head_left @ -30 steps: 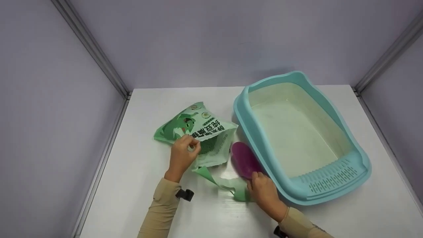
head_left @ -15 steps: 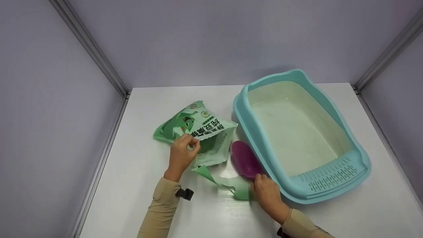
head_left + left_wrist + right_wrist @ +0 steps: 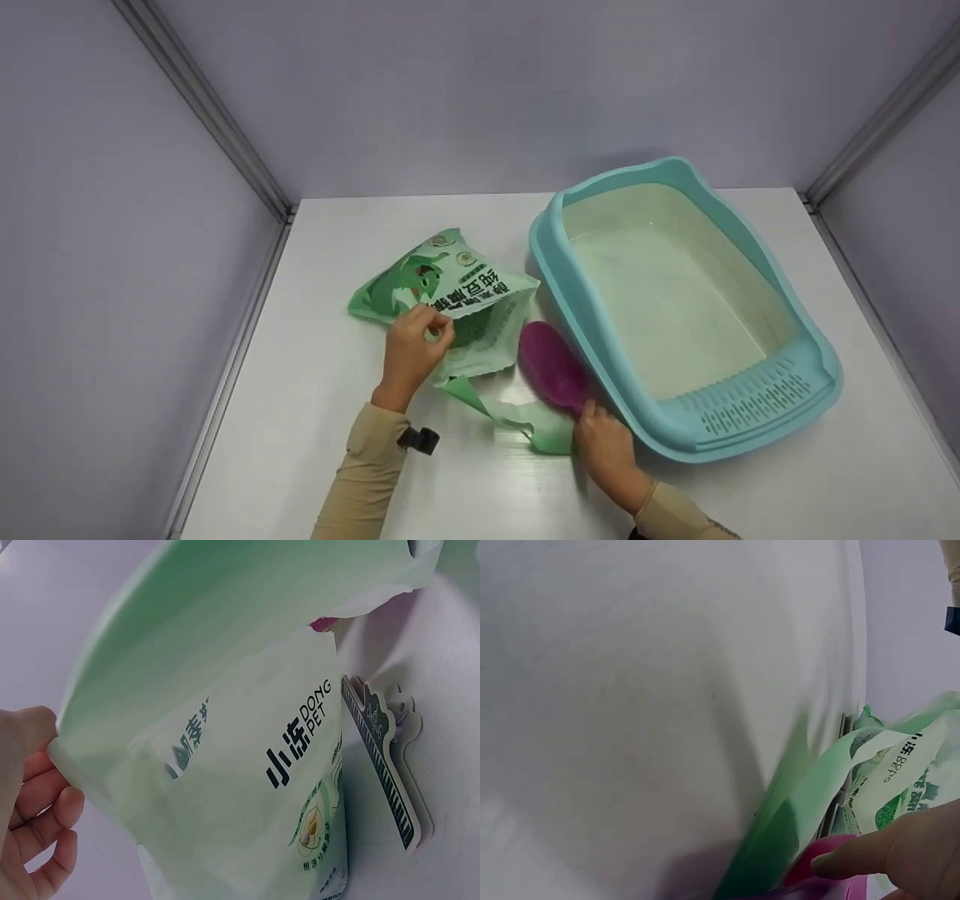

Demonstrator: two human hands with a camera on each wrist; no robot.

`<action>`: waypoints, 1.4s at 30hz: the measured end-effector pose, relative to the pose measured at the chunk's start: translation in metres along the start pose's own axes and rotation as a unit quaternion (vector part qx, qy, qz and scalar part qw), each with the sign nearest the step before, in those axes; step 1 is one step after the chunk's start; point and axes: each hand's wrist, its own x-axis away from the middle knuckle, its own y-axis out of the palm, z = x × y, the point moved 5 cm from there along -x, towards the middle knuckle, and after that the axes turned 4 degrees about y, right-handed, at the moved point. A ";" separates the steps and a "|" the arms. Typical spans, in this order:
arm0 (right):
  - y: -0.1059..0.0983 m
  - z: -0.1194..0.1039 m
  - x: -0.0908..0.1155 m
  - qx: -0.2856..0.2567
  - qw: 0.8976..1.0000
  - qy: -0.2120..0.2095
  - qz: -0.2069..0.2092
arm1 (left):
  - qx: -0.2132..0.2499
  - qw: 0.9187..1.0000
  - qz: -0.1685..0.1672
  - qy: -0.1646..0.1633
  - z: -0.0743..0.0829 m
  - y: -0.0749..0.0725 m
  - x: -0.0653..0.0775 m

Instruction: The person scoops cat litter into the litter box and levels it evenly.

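Head view, and my left hand (image 3: 416, 349) has the ragged edge of the green bag (image 3: 450, 281) pinched between thumb and finger, its mouth gaping to show dark green granules (image 3: 472, 330) inside! My right hand (image 3: 609, 450) is curled round the handle of the magenta scoop (image 3: 553, 366), one digit laid against it in the right wrist view. That scoop sits between the bag and the blue tray (image 3: 577, 292), its bowl just beside the bag's mouth; I can't tell whether it clears the white table (image 3: 300, 255). Down below, a pale green strip (image 3: 547, 431) curls from the bag's near corner across to my right hand; whether they touch, I can't say. Left wrist view: a flat scalloped piece (image 3: 381, 742) rests beside the bag.
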 end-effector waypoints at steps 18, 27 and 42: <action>0.016 0.013 0.004 -0.155 0.980 0.076 -0.097 | 0.005 1.000 -0.004 -0.007 0.000 0.001 0.000; 0.018 0.015 0.006 -0.160 0.958 0.138 -0.195 | -0.003 1.000 -0.012 -0.014 0.001 -0.001 0.000; 0.000 0.010 0.001 -0.157 0.961 0.128 -0.190 | 0.004 1.000 -0.010 -0.013 0.001 0.000 -0.001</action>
